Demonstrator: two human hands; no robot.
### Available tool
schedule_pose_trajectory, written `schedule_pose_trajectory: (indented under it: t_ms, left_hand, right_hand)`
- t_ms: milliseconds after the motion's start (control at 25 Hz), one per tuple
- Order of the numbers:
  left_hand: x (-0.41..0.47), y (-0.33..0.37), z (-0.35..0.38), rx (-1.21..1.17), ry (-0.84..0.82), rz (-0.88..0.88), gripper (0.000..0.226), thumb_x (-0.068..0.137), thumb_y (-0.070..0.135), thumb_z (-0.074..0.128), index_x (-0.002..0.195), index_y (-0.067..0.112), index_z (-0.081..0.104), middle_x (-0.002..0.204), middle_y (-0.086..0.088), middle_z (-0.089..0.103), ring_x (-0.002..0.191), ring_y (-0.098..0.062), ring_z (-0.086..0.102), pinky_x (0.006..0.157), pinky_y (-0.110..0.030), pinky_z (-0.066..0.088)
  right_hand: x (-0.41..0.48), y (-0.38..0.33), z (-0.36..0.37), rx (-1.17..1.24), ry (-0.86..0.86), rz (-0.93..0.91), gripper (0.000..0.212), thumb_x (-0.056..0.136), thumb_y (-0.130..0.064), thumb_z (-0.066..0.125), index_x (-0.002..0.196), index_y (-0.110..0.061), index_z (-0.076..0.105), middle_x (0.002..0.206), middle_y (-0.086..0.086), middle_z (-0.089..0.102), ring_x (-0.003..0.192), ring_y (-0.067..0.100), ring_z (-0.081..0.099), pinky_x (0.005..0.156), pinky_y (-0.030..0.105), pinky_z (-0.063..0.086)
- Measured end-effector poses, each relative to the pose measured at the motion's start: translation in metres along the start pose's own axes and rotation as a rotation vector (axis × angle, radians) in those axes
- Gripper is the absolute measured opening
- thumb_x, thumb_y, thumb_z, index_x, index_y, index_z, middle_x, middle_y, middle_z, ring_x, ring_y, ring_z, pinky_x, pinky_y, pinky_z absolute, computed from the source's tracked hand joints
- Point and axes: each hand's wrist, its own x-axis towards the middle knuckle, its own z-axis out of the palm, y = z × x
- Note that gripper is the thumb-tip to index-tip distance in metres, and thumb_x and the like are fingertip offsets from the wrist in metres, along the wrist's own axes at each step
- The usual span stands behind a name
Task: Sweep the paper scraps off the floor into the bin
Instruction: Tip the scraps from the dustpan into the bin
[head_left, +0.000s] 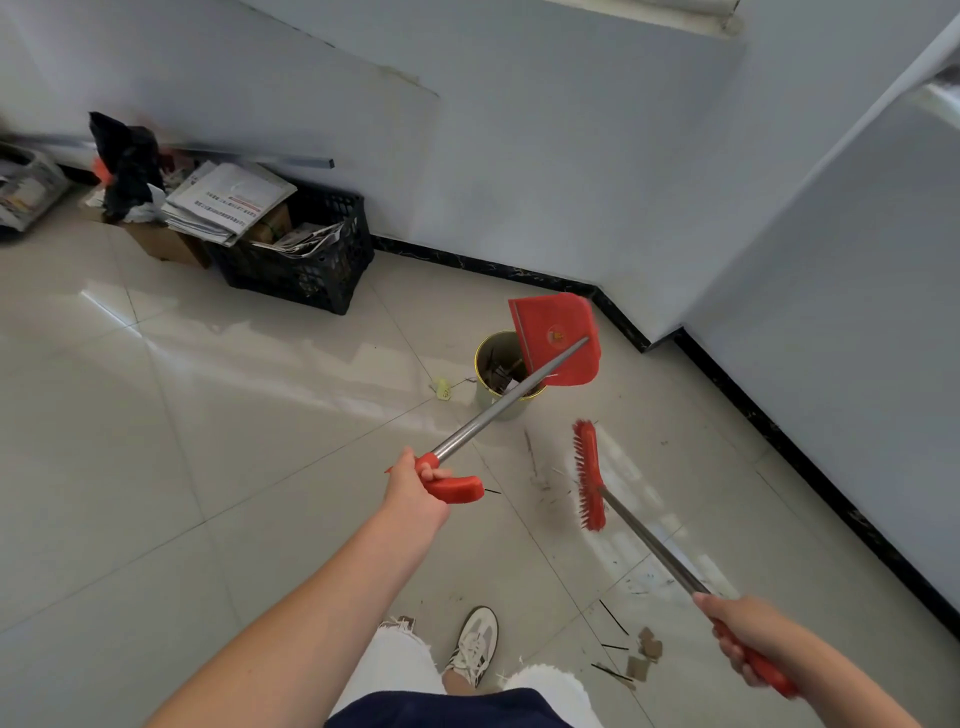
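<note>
My left hand grips the red handle of a long metal-shafted dustpan. Its red pan is raised and tilted over the mouth of a small round yellow bin that holds dark scraps. My right hand grips the red handle of a broom; its red brush head hangs just above the floor, to the right of and nearer than the bin. Brown paper scraps and thin dark sticks lie on the tiles near my right foot. A yellowish scrap lies left of the bin.
A black plastic crate stuffed with newspapers stands by the wall at the back left, with a cardboard box and a black bag beside it. A wall corner with black skirting juts out right of the bin. My white shoe is at the bottom centre.
</note>
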Motion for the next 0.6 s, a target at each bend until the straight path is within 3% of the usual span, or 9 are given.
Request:
schedule_pose_trajectory:
  t_ms: [120,280,440,600]
  left_hand:
    - [0.004,0.008,-0.013,0.05,-0.046,0.035,0.026,0.093,0.027,0.057,0.075,0.014,0.044,0.033,0.005,0.035,0.022,-0.006,0.031,0.031,-0.009,0.034]
    - [0.005,0.049,-0.019,0.293,-0.099,0.225,0.031,0.084,0.033,0.069,0.071,0.018,0.045,0.039,0.006,0.034,0.026,-0.004,0.028,0.029,-0.011,0.026]
    - [-0.041,0.109,-0.005,0.721,-0.187,0.554,0.031,0.078,0.036,0.074,0.076,0.009,0.058,0.047,0.001,0.032,0.029,-0.007,0.024,0.031,-0.014,0.022]
    - [-0.086,0.156,0.003,1.217,-0.205,0.815,0.047,0.074,0.045,0.076,0.083,-0.001,0.068,0.043,-0.003,0.038,0.031,-0.015,0.031,0.034,-0.018,0.028]
  right_hand:
    - [0.004,0.001,-0.001,-0.016,0.002,0.002,0.05,0.095,-0.035,0.052,0.053,-0.011,0.041,0.039,0.005,0.039,0.03,0.014,0.033,0.036,0.014,0.027]
    - [0.011,0.006,-0.002,-0.029,-0.01,0.022,0.05,0.094,-0.034,0.054,0.052,-0.009,0.043,0.04,0.005,0.04,0.031,0.015,0.034,0.037,0.016,0.028]
    - [0.014,0.01,-0.01,-0.011,-0.025,0.048,0.045,0.094,-0.033,0.055,0.059,-0.008,0.043,0.04,0.005,0.039,0.03,0.015,0.033,0.037,0.016,0.027]
    - [0.018,0.01,-0.014,-0.01,-0.007,0.055,0.047,0.096,-0.032,0.052,0.056,-0.009,0.041,0.039,0.005,0.038,0.029,0.014,0.032,0.035,0.014,0.027]
